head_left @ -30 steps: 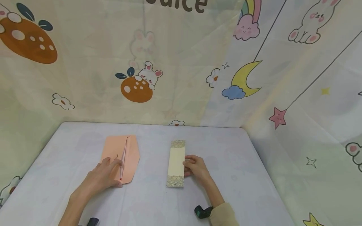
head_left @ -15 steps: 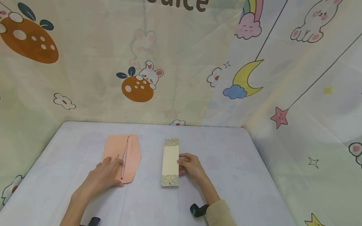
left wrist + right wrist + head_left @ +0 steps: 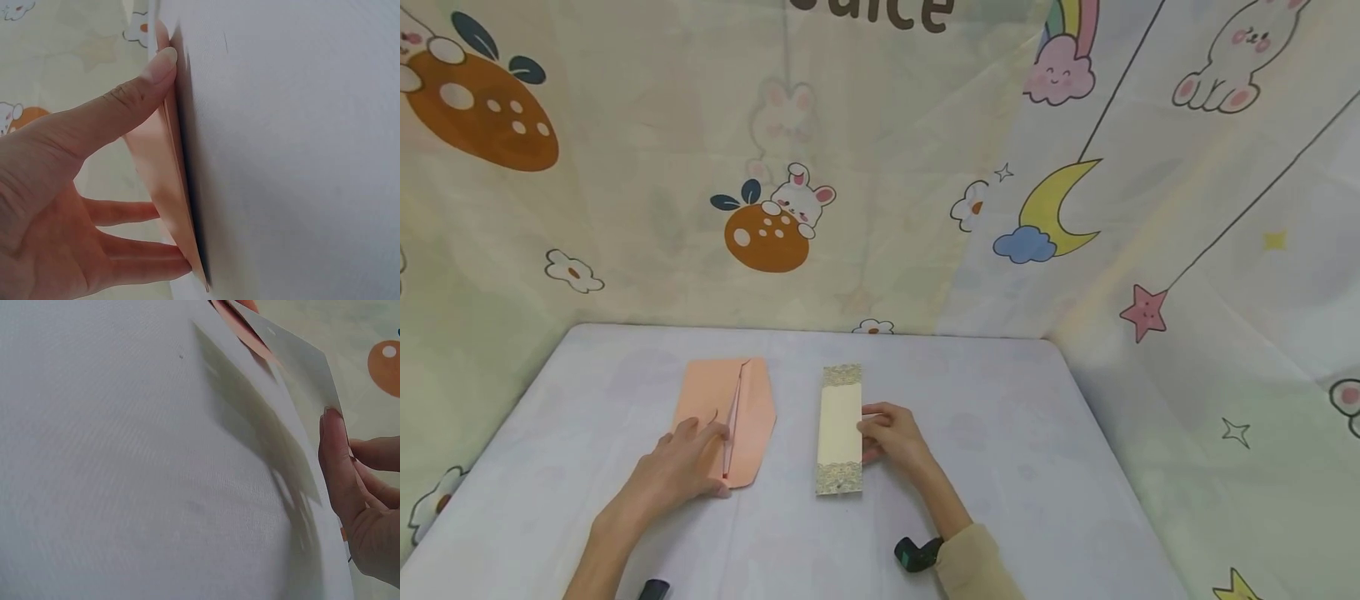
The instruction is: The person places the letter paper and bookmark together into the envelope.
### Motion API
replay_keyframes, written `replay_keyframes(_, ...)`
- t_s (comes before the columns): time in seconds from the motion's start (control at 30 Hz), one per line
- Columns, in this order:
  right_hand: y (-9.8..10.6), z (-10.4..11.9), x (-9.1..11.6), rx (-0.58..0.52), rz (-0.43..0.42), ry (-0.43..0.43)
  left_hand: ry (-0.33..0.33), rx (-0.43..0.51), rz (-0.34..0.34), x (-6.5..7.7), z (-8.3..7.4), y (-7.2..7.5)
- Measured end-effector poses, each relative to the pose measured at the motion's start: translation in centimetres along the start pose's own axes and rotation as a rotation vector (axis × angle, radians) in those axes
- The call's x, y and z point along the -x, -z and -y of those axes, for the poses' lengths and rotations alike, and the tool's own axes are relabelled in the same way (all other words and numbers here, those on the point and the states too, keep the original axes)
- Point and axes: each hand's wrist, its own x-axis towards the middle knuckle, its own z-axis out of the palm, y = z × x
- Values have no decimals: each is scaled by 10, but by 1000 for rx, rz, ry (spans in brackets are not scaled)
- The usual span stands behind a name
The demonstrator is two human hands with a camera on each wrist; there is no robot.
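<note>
On the left of the table, in the head view, lies a peach paper envelope (image 3: 754, 425) with a narrow gap along its flap. My left hand (image 3: 666, 471) rests on it, fingers spread across its face. In the left wrist view the thumb (image 3: 128, 103) touches the envelope's edge. A narrow cream card (image 3: 841, 423) with lace-patterned ends stands to the right of the envelope. My right hand (image 3: 895, 437) pinches its right edge between thumb and fingers. The right wrist view shows the card's plain back (image 3: 306, 369) raised over the table, its shadow below.
The table (image 3: 1000, 417) has a white cover and backs onto a patterned cloth wall (image 3: 880, 208). A black wrist device (image 3: 916, 554) sits at the right sleeve, and another dark device (image 3: 655, 589) shows by the left forearm.
My right hand has moved left with the card, bringing it closer to the envelope. The left hand and the envelope stay in place.
</note>
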Motion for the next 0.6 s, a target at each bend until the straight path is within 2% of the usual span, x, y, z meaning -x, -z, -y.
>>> replay_keyframes(0.4,-21,8,-8,6,10,14,-26,-4,-18,2,1,0)
replay_keyframes(0.6,-34,14,-14,3,18,10,-19,-6,-14,2,1,0)
